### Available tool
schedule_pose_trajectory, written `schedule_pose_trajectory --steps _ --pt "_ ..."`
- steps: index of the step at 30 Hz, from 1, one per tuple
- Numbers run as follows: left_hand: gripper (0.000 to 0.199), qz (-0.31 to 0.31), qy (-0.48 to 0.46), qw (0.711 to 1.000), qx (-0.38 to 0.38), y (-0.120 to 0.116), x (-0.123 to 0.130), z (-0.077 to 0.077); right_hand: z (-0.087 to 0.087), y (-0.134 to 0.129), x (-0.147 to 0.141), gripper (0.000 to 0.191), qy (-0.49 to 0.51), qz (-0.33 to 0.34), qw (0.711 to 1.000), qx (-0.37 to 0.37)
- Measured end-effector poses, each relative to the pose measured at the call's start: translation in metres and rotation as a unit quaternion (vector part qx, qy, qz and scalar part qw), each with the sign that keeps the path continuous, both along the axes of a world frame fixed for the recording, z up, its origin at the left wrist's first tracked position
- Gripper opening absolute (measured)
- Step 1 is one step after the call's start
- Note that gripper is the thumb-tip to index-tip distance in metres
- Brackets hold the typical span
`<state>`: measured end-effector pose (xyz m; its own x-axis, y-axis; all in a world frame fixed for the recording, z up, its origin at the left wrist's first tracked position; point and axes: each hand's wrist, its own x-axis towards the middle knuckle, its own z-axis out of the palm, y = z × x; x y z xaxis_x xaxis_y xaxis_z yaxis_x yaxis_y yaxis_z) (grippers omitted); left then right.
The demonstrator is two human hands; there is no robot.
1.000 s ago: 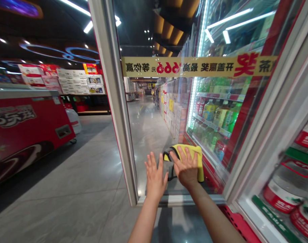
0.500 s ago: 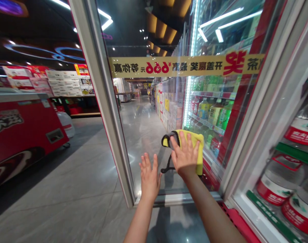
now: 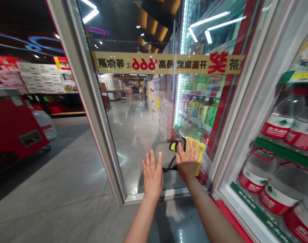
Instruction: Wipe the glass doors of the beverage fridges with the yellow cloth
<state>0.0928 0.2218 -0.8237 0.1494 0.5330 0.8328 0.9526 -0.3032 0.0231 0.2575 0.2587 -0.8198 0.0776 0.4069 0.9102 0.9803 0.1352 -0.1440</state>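
A yellow cloth with dark edging is pressed under my right hand against the lower right part of a glass door. The fingers of that hand are spread over the cloth, and a dark strip of it trails to the left. My left hand is just to the left, fingers stretched and apart, with nothing in it. It is at the glass near the bottom frame; whether it touches the pane I cannot tell. A yellow strip with red and black characters crosses the door above both hands.
Shelves with large red-labelled water bottles stand close on the right. A red chest is at the left, with stacked white boxes behind it. The door's metal frame slants down on the left. Drink bottles show through the glass.
The view has shifted right, bringing more of the bottle shelves in. My right hand and the cloth have moved toward the door's lower right corner. My left hand stays open at the glass.
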Motion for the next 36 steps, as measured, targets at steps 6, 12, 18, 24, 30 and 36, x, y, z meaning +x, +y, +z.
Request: schedule_pose_trajectory --steps 6,12,18,24,30,36 --pt "0.097 -0.023 0.043 0.999 -0.023 0.005 0.016 -0.010 -0.050 -0.008 0.019 0.051 0.029 -0.011 1.000 0.005" --pt "0.094 0.015 0.050 0.998 -0.044 0.010 0.013 -0.027 -0.031 0.000 0.051 0.056 0.085 0.019 0.996 -0.011" --pt "0.101 0.012 0.054 0.997 -0.044 0.007 0.011 -0.028 -0.065 0.004 0.061 0.061 0.186 -0.014 0.981 0.056" --pt "0.108 0.000 0.035 0.999 -0.029 0.007 0.013 -0.019 -0.020 0.011 0.070 0.062 0.170 -0.032 0.985 0.001" --pt "0.096 -0.015 0.031 0.998 -0.046 0.006 0.011 -0.011 -0.056 0.007 0.060 0.066 0.219 -0.066 0.971 0.077" --pt "0.099 -0.018 0.032 0.999 -0.029 0.002 0.011 -0.009 -0.019 0.010 0.073 0.058 0.195 -0.025 0.980 0.009"
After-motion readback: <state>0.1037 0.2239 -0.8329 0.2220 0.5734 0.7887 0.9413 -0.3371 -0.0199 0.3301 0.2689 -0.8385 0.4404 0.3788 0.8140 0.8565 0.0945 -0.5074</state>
